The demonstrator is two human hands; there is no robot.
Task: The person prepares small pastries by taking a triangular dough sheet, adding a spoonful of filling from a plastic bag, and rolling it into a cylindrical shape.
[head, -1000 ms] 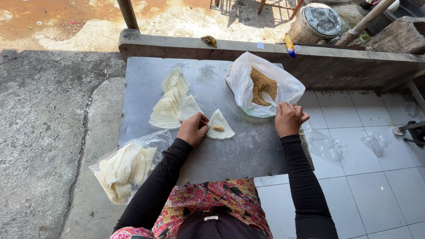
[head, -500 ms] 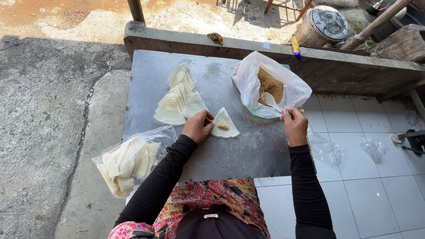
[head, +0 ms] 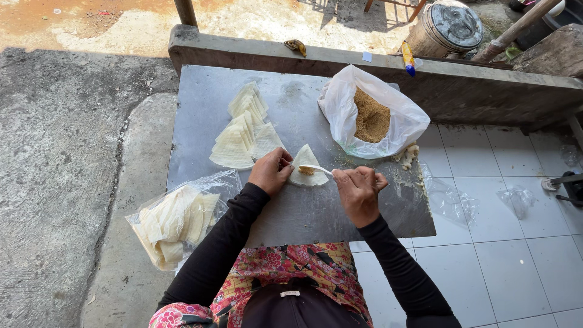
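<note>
My left hand (head: pixel 270 170) presses on the left edge of a pale triangular pastry sheet (head: pixel 308 159) lying on the grey metal board (head: pixel 291 212). My right hand (head: pixel 358 191) grips a white spoon (head: pixel 317 169) whose bowl rests over a small heap of brown filling on that sheet. Just beyond, a white plastic bag (head: pixel 346 109) stands open with brown crumbly filling (head: pixel 370 118) inside.
Several loose pastry triangles (head: pixel 243 130) lie fanned at the board's back left. A clear bag of folded pastries (head: pixel 176 222) hangs over the front left corner. Filling crumbs (head: pixel 408 155) sit by the bag. A concrete ledge (head: pixel 486 79) and a metal pot (head: pixel 446 27) lie behind; tiled floor to the right.
My right hand came back from the filling bag with the spoon and now holds it over the sheet. My left hand stayed on the sheet's edge.
</note>
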